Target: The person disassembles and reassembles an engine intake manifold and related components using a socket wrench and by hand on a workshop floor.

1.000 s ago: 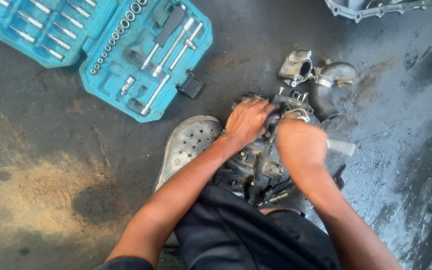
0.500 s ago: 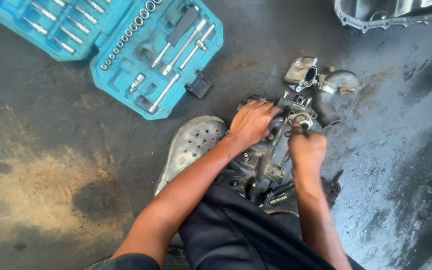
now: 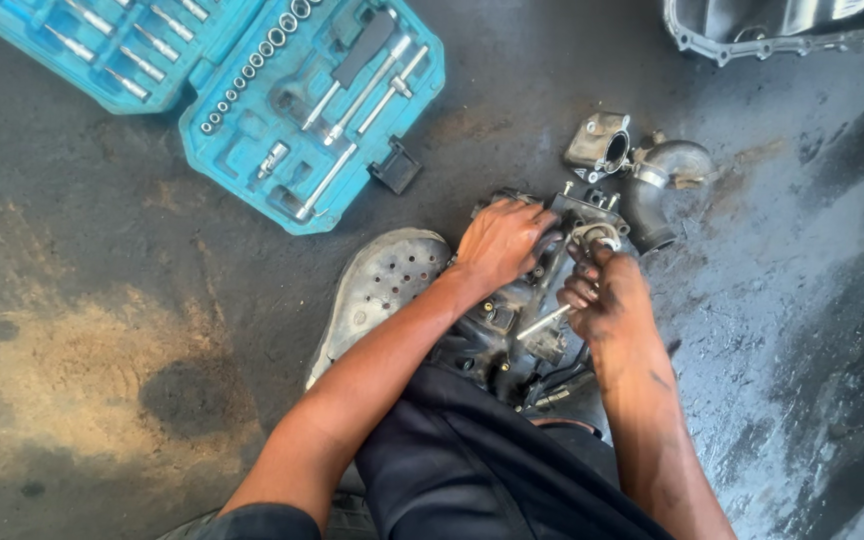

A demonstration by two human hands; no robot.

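Since a moment earlier the right hand (image 3: 607, 295) had drawn back and closed round a thin metal tool (image 3: 544, 322), its tip pointing towards the left. Its fingertips pinched at a small round fitting on top of the greasy engine part (image 3: 512, 330), which lay on the dark oily floor (image 3: 102, 330) between the person's legs, beside a perforated grey shoe (image 3: 377, 290). The left hand (image 3: 500, 243) pressed down, fingers curled over the part's upper edge. Doing this well seemed to call for that steadying grip and small, careful pulls. A curved metal pipe (image 3: 657, 185) lay touching or just beyond; a blue socket case (image 3: 302, 110) stood well apart on the left, with open floor on both sides
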